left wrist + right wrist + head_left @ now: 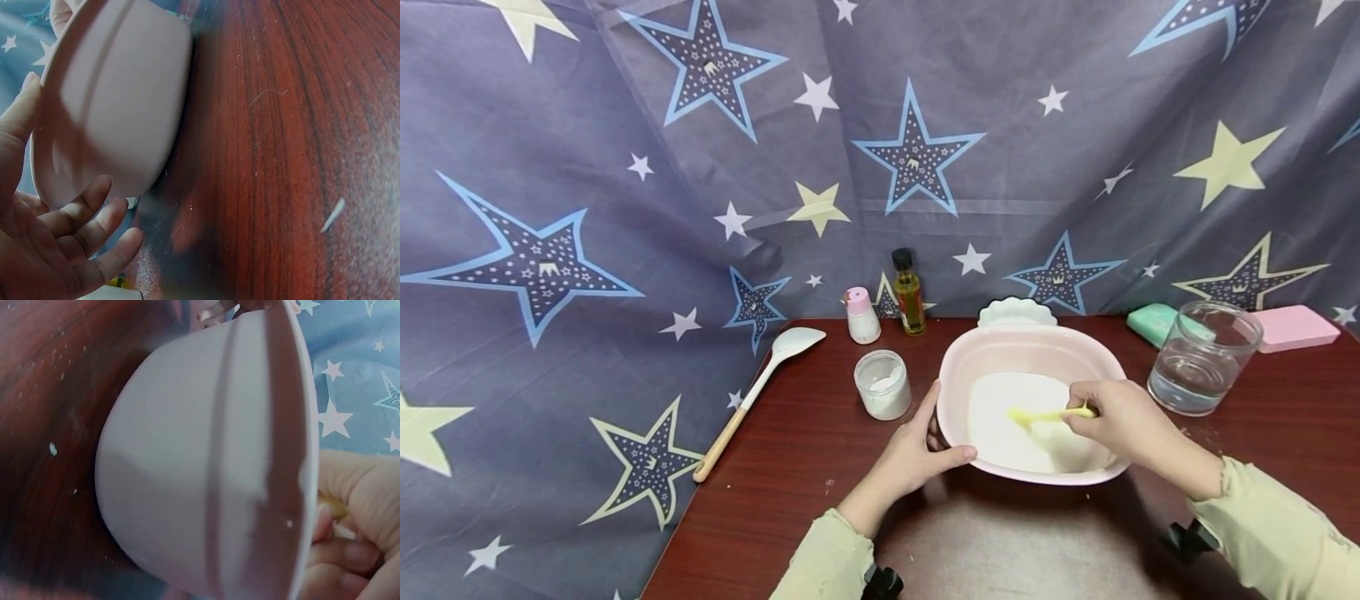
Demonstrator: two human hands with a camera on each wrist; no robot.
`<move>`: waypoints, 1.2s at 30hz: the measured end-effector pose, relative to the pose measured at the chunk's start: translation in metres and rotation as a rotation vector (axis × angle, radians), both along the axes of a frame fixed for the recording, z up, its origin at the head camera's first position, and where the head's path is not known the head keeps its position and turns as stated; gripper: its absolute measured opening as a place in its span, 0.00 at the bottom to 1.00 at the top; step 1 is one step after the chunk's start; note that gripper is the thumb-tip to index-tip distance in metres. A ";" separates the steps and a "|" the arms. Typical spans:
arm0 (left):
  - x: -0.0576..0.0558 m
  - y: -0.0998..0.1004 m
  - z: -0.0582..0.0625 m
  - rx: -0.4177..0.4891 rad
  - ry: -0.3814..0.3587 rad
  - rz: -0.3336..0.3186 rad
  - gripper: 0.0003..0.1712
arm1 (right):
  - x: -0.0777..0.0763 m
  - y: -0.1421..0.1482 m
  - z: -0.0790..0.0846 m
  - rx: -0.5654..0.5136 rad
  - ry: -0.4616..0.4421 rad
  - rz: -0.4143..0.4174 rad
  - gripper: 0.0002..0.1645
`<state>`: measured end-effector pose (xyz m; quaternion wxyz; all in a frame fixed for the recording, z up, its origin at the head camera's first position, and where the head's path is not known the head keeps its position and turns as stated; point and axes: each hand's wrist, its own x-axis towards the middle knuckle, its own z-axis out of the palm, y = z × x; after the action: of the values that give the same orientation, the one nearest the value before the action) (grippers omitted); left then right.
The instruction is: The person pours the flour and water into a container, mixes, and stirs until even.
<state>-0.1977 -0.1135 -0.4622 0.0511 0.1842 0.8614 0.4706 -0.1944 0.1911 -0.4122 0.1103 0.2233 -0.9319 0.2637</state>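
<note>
A pale pink basin (pixel 951 392) stands on the table and holds a smooth layer of white stuff (pixel 1000 433). At its left side my left hand (pixel 910 454) grips the rim, thumb at the edge and fingers along the outer wall. In the left wrist view these fingers (pixel 94 215) are spread and slightly bent against the basin. My right hand (pixel 1112 417) reaches over the right rim and pinches the handle of a small yellow spoon (pixel 1048 415). The spoon's head lies at the white stuff, near the basin's middle. In the right wrist view the basin wall hides most of the spoon.
Left of the basin stand a glass jar of white powder (pixel 883 392), a pink-capped shaker (pixel 862 317) and an oil bottle (pixel 910 296). A white ladle (pixel 756 392) lies along the left edge. Right are a water glass (pixel 1198 367), a green block (pixel 1150 322) and a pink block (pixel 1296 327).
</note>
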 end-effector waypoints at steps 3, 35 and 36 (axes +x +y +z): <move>0.000 0.001 0.000 0.000 -0.003 0.000 0.61 | -0.003 0.006 0.001 0.021 -0.009 -0.053 0.17; 0.000 0.001 0.002 -0.013 -0.015 0.005 0.60 | 0.010 0.029 0.012 -0.039 -0.169 0.214 0.18; 0.000 0.001 0.002 -0.013 -0.017 0.007 0.60 | 0.010 0.027 0.010 -0.054 -0.159 0.230 0.18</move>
<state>-0.1974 -0.1126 -0.4602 0.0581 0.1768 0.8646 0.4667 -0.1840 0.2180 -0.4017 0.0113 0.3038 -0.8985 0.3166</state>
